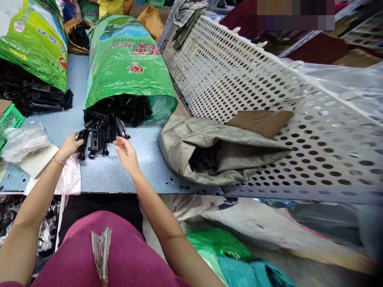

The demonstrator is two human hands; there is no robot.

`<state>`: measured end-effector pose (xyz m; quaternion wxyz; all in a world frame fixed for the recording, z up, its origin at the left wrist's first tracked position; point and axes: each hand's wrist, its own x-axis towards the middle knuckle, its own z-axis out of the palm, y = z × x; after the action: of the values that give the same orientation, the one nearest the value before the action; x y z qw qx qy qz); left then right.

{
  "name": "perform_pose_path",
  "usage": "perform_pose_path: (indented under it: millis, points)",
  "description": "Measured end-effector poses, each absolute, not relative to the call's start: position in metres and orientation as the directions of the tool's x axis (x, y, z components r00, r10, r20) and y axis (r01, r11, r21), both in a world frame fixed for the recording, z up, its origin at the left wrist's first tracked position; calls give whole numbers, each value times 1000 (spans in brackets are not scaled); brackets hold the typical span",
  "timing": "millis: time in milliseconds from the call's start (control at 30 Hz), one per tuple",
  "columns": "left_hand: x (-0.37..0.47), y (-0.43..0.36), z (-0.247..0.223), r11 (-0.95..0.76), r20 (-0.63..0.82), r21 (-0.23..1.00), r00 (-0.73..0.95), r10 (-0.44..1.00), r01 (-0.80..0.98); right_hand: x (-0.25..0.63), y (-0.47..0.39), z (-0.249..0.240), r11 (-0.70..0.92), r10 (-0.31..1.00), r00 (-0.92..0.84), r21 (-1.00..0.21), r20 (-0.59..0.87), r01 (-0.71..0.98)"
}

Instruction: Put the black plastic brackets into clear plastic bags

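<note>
Black moulded plastic parts (100, 135) lie in a loose pile on the pale blue counter (119, 175), centre-left of frame, spilling from the green printed woven sack (125, 63). Left hand (70, 145) rests on the pile's left edge, whether it is closed on one I cannot tell. Right hand (125, 153) is just beside the pile, fingers apart, empty. Parts look light, stiff, tangle-prone; take by the long bar. Grey woven sack (227, 155), centre, holds more black pieces.

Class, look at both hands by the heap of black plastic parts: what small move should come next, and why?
Probably the right hand closes on a part. It hovers open beside the black parts spilling from the green bag, while the left hand already touches one.
</note>
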<state>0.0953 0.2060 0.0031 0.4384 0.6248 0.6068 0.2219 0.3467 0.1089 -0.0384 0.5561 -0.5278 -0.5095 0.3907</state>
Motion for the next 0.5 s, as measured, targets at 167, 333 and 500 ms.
perform_pose_path:
  millis: [167, 333, 500]
  points:
    - [103, 140, 18, 479, -389, 870, 434, 813, -118, 324, 90, -31, 42, 999, 33, -992, 38, -123]
    - [141, 73, 10, 620, -468, 776, 553, 690, -117, 313, 76, -30, -32, 999, -17, -990, -30, -140]
    - [157, 53, 14, 440, -388, 898, 482, 786, 6, 337, 60, -15, 148, 983, 72, -960, 169, 237]
